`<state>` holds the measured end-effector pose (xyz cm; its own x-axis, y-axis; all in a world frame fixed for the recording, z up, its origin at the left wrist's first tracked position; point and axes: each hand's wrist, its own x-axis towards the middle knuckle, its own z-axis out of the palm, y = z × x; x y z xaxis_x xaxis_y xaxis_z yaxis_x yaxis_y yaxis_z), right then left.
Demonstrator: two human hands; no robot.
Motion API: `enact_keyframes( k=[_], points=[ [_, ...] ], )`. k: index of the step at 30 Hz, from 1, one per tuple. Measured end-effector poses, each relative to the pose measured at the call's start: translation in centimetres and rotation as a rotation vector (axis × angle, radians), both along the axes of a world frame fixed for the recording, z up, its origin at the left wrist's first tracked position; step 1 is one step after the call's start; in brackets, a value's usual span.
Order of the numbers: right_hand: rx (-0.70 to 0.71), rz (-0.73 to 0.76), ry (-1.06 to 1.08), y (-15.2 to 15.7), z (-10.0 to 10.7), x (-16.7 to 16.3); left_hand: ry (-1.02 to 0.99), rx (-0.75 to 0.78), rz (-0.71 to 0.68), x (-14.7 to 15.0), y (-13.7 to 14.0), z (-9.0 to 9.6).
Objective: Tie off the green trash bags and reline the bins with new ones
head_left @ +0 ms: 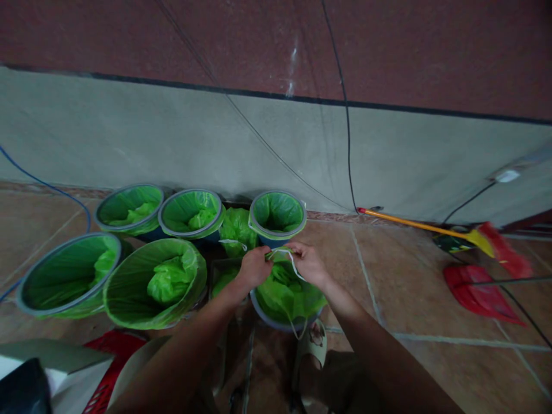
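Note:
My left hand (255, 265) and my right hand (307, 263) are both closed on the top edge of a green trash bag (284, 293). A white drawstring (293, 261) runs between them at that edge. The bag hangs loosely inside a round bin (269, 319) by my feet, with another loop of string drooping over the near side. Just beyond my hands stands a bin lined with green plastic (278, 213). To the left of it, a green bag (237, 230) with a white string sits between two bins.
Several more lined bins, such as a large one (110, 287), stand at the left. A broom (414, 223) leans right, near a red dustpan (478, 290). A black cable (347, 126) hangs down the wall; a blue cord (60, 190) crosses the floor left.

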<state>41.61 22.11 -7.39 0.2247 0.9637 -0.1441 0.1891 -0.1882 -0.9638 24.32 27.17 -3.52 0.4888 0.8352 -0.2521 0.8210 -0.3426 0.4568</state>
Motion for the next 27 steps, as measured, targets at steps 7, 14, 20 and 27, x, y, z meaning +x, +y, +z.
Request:
enact_keyframes(
  k=[7,14,20,27],
  points=[
    [-0.021,-0.130,0.131,0.2,0.5,0.1,0.164,0.134,-0.133,-0.5,-0.6,0.0],
    [-0.152,-0.073,0.242,0.0,0.7,-0.4,0.226,0.111,-0.124,-0.4,-0.6,0.8],
    [-0.153,-0.003,0.290,-0.1,1.7,-0.8,0.173,0.128,-0.091,-0.4,-0.5,0.4],
    [-0.170,0.023,0.405,-0.4,2.4,-0.8,0.133,0.117,-0.088,-0.4,-0.5,0.3]
  ],
)
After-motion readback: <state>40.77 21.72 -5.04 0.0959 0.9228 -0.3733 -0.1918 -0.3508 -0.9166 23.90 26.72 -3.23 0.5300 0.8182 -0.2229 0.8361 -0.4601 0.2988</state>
